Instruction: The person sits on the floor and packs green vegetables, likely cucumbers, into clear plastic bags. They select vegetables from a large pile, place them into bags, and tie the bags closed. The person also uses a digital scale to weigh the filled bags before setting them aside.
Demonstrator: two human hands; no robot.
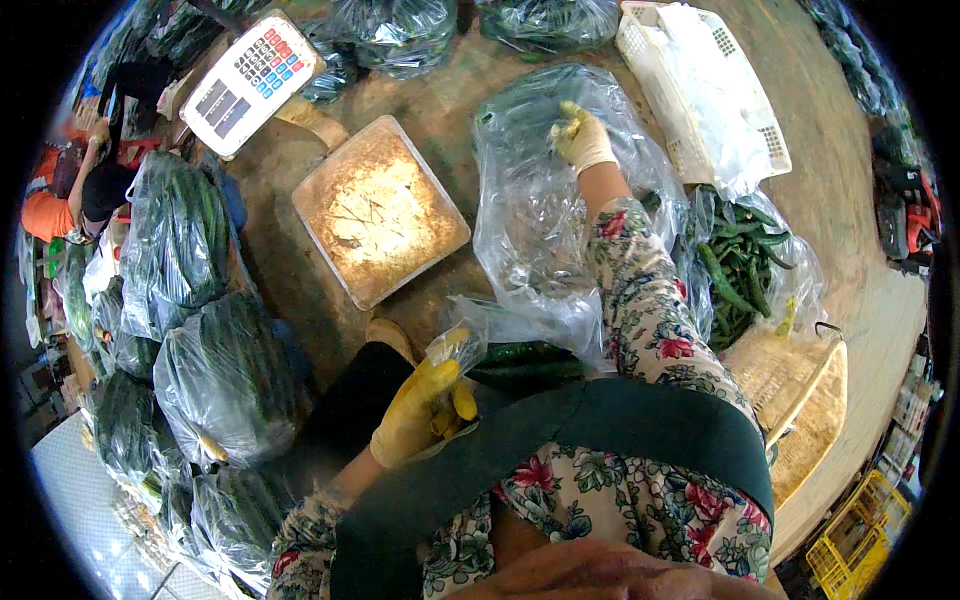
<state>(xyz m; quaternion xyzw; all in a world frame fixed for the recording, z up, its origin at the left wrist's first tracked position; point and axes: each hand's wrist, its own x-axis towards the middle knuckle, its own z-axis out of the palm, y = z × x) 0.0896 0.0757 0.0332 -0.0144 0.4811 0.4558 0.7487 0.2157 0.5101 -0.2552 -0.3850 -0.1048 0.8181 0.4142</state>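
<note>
My left hand [420, 409], in a yellow-coated glove, grips the gathered edge of a clear plastic bag close to my lap. Dark green cucumbers [525, 363] lie beside it, partly under plastic. My right hand [583, 139], gloved and with curled fingers, is over a large clear plastic bag [525, 217] spread in front of me; whether it pinches the film, I cannot tell. Left of this bag stands a scale with a worn square platform [382, 214] and a white keypad unit [253, 82]. More cucumbers [731, 262] lie in an opened bag to the right of my sleeve.
Filled bags of cucumbers [225, 382] are piled at left, others [405, 30] at the top. A white plastic basket [660, 97] holding clear bags stands upper right, a dusty yellowish basket [817, 427] lower right. A person in orange [49, 214] is far left. A yellow crate [859, 536] stands lower right.
</note>
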